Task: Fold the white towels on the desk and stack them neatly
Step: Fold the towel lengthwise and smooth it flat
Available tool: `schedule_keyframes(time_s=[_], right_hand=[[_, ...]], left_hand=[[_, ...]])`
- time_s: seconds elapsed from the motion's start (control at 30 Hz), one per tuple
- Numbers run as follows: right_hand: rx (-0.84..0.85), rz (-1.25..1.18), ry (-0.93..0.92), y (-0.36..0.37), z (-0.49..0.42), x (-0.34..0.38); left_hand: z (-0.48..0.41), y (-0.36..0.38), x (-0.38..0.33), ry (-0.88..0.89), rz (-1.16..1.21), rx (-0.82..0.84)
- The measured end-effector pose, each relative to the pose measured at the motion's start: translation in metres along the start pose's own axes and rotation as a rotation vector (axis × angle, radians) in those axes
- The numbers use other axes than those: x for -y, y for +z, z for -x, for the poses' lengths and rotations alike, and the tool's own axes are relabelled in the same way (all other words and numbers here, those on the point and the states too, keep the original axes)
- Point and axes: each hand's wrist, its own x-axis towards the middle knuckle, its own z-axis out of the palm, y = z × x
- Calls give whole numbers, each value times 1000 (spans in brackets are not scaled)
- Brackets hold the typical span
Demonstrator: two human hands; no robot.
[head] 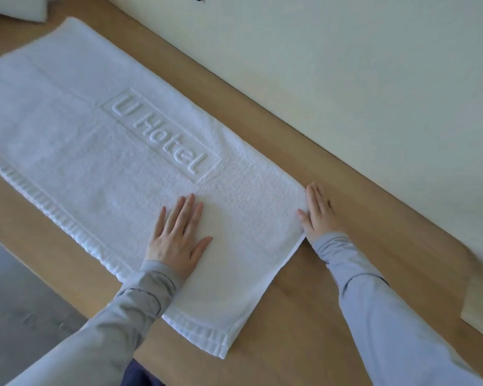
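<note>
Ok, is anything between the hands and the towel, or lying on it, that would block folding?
Nothing visible. The left hand lies flat on the white towel; the right hand lies flat on the desk at its edge. Nothing else lies on it.

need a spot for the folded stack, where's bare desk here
Bare desk lies right of the right hand, up to the wall, and at the front edge between the sleeves. The towel, under the left hand, covers the left side.
</note>
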Motion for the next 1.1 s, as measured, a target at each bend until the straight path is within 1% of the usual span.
schedule_keyframes(time_s=[0.1, 0.13, 0.2, 0.27, 0.33, 0.4, 0.47, 0.53, 0.57, 0.63, 0.7, 0.73, 0.8, 0.87, 0.9, 1.0, 1.1], right_hand=[[-34, -187, 21, -9, -3, 4], [-55, -257, 46, -13, -4, 6], [-84, -332, 74, -21, -9, 12], [-83, -283, 36, -27, -14, 18], [-28, -197, 5, -31, -15, 21], [49, -131, 8, -30, -12, 19], [76, -148, 41, -31, -10, 17], [52, -209, 67, -34, -9, 16], [38, -214, 70, -36, -8, 15], [16, -195, 79, -38, -6, 13], [-11, -202, 126, -37, -3, 11], [-32, -234, 170, -37, -2, 11], [-71, -347, 273, -35, 1, 12], [-86, -472, 394, -34, 2, 12], [-84, -558, 477, -33, 1, 12], [-51, -863, 730, -38, -4, 12], [-21, -1104, 812, -36, -13, 7]], left_hand=[[26, -5, -18, -239, 86, -13], [38, -6, -27, -275, 90, -6], [64, -6, -50, -228, 56, 75], [89, -2, -68, -122, 17, 164], [108, 2, -77, -96, 29, 229], [116, 5, -78, -120, 40, 220], [116, 1, -81, -157, 59, 191], [115, -6, -86, -279, 181, 127], [115, -9, -88, -381, 266, 72], [115, -13, -92, -630, 405, -11], [115, -17, -95, -882, 521, -72], [115, -20, -96, -1005, 589, -105], [113, -24, -97, -1194, 787, -105], [112, -24, -97, -1290, 974, -78], [111, -24, -97, -1322, 1021, -67], [106, -25, -98, -1463, 1061, -52], [105, -26, -97, -1581, 1139, -16]])
